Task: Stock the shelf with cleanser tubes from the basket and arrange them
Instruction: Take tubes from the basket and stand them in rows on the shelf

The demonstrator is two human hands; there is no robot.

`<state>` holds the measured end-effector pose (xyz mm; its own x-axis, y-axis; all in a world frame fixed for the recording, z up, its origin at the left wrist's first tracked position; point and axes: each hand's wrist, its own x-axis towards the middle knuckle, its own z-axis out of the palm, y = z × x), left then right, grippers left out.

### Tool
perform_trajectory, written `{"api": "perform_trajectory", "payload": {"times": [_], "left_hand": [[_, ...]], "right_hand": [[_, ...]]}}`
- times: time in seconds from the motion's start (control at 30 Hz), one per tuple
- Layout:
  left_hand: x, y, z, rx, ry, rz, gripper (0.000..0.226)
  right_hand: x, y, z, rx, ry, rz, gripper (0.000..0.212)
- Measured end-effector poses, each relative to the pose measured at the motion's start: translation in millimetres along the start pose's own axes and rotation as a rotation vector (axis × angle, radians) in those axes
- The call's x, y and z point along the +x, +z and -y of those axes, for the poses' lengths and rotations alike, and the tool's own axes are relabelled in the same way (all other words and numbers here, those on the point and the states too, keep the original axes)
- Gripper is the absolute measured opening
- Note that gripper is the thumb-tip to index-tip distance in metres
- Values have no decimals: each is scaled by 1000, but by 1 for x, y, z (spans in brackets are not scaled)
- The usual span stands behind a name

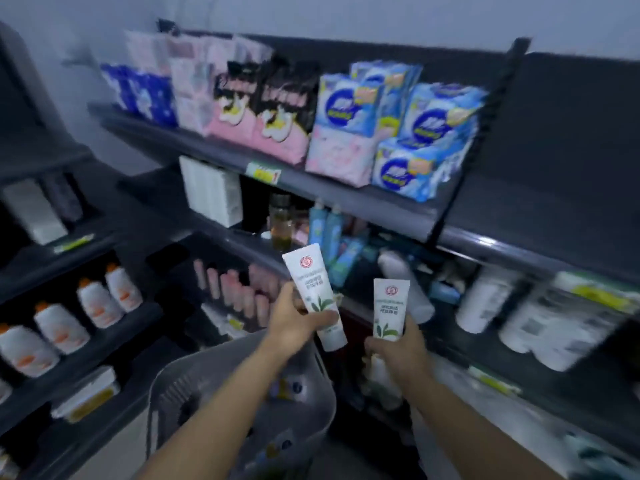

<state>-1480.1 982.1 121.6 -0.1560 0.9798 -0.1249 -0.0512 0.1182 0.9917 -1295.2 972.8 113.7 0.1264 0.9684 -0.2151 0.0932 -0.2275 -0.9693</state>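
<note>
Basket (162,379) lies low in view. Above its far rim the left hand (294,322) grips a cleanser tube (311,289), long axis leaning, crimped end up-left, cap end down. Right of the basket the right hand (398,348) clasps a second tube (389,306), nearly upright, crimp uppermost.

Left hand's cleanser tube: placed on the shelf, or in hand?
In hand. The left hand grips the cleanser tube near its lower end, top tilted left, raised clear of the basket and resting on no shelf.
</note>
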Motion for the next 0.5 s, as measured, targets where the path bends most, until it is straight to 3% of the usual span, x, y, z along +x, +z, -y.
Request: {"api": "perform_trajectory", "payload": {"times": [0.23, 0.37, 0.5], "left_hand": [[-61, 138, -92, 90, 321, 378, 54], [-107, 230, -128, 113, 479, 559, 53], [-154, 325, -142, 117, 559, 663, 52]], "right_hand": [[-64, -145, 65, -73, -392, -300, 35], [-98, -243, 84, 44, -435, -493, 32], [-137, -346, 88, -37, -513, -671, 25]]}}
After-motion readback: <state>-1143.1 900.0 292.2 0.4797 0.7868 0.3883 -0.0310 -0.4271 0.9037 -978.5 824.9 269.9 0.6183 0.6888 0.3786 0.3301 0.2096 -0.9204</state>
